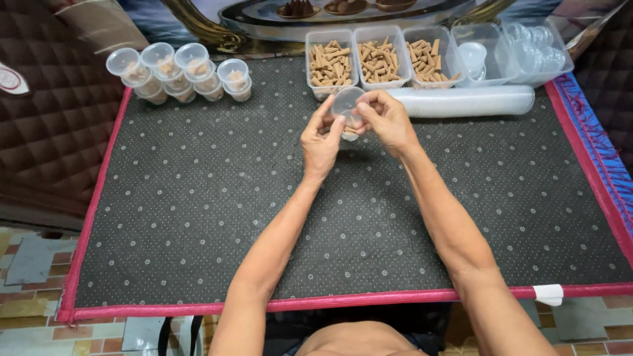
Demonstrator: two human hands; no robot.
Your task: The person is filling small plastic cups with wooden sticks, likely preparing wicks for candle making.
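Between your fingertips, above the far middle of the mat [198, 217], sits a small clear cup [351, 125] with a round clear lid [345, 102] at its top. Your left hand [321, 142] curls around the cup from the left, thumb and fingers closed on its side. Your right hand [389, 118] comes in from the right and above, fingers pinched on the lid's rim. The lid faces you, tilted, so the cup's axis leans toward you rather than standing upright; whether the lid is seated I cannot tell. Both hands are equally close, touching it.

Just beyond your hands stand tubs of brown cones [379, 62], and to their right tubs of clear lids [527, 49]. A long sleeve of nested cups [468, 100] lies sideways, just right of your right hand. Filled, lidded cups [178, 72] cluster at the far left corner, well apart.
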